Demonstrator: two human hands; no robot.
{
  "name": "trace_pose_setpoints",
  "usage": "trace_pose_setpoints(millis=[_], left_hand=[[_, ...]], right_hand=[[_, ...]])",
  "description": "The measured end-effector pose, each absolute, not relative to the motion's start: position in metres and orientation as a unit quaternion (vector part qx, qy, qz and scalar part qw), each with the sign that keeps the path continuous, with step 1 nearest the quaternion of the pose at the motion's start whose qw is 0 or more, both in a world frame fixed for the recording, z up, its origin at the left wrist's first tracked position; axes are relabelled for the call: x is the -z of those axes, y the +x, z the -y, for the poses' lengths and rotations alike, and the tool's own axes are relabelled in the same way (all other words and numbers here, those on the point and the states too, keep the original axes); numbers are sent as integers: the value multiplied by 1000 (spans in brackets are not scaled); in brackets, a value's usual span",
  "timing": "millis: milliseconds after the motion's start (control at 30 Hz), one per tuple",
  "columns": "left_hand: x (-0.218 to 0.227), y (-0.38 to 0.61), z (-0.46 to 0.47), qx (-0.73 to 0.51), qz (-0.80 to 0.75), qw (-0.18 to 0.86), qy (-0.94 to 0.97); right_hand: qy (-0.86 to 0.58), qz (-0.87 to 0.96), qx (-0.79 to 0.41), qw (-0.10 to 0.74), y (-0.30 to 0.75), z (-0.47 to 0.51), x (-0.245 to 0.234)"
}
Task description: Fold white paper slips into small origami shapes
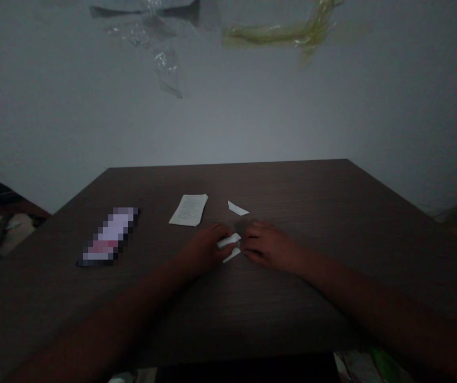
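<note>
Centrally, a folded white paper strip (228,241) pinched at the left hand's (203,247) fingertips (221,234), right hand (270,246) curled narrow just beside it, its grip unclear, a second paper strip (231,255) below, a paper triangle (238,208) and printed sheet (188,210) farther along the dark wood worktop (292,191), a pixelated card (108,236) off to the left

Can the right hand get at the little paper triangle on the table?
Probably yes. The paper triangle lies just ahead of the right hand, a little to its left, and no object appears to sit between them, so the way looks free.

White paper strip (228,241), brown-grained tabletop (292,191)
</note>
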State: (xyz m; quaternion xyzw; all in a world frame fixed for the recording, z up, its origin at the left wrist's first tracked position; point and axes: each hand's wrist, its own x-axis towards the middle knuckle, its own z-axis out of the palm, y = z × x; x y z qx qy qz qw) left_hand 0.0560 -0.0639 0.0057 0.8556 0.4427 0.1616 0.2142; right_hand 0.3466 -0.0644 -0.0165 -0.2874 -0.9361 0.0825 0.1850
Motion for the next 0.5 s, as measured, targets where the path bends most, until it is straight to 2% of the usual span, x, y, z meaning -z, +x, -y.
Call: trace_pose_setpoints(millis=[267,500], left_hand=[[-4,46,63,-170,-412,191,874],[3,48,61,-159,-400,194,881]], right_hand=[[-333,939,-64,50,349,76,-16],[-346,932,-93,44,349,83,-20]])
